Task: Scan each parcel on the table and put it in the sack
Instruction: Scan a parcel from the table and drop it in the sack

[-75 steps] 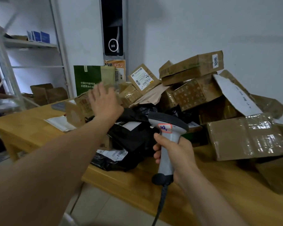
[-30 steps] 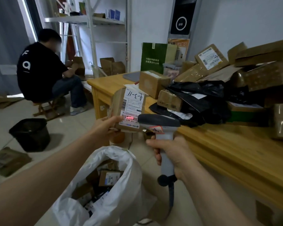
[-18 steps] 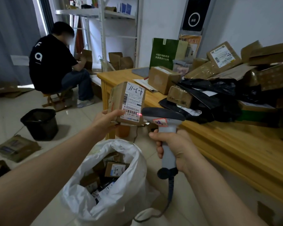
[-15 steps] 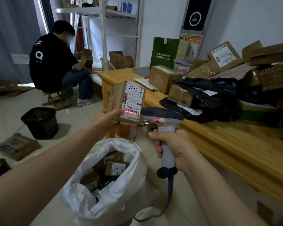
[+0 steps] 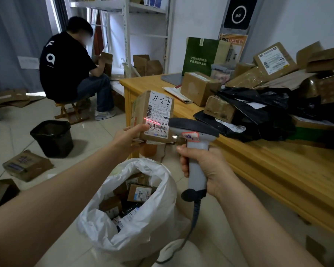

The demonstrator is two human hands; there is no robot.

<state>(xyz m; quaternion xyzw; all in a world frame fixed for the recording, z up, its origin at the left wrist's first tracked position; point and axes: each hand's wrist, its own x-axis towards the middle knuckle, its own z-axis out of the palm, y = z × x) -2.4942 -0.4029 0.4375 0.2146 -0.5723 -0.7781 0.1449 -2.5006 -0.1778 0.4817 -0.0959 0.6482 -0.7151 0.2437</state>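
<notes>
Left hand (image 5: 130, 136): fingers curled under the lower left corner of a small cardboard parcel (image 5: 152, 116), thumb lying along its face, holding it upright in the air above the sack. The parcel's white shipping label (image 5: 159, 112) faces the camera, handwritten "4-3-11" across the top. A red scan line (image 5: 156, 120) crosses the label just above the lower barcode.

Right hand (image 5: 204, 166): fingers wrapped fully round the grey grip of a handheld barcode scanner (image 5: 194, 139). The scanner head sits just beside the parcel's lower right corner, pointed at the label. Its coiled cable (image 5: 196, 211) hangs down from the grip base.

Directly below both hands, a white plastic sack (image 5: 139, 224) stands open on the tiled floor, with several labelled parcels inside.

To the right, a wooden table (image 5: 278, 170) carries a heap of cardboard boxes and black poly mailers (image 5: 258, 112). A green paper bag (image 5: 201, 54) stands at the table's far end.

Left background: a person in a black shirt (image 5: 66, 66) seated on a stool, a black bin (image 5: 52, 137) nearby, flat packages on the floor.
</notes>
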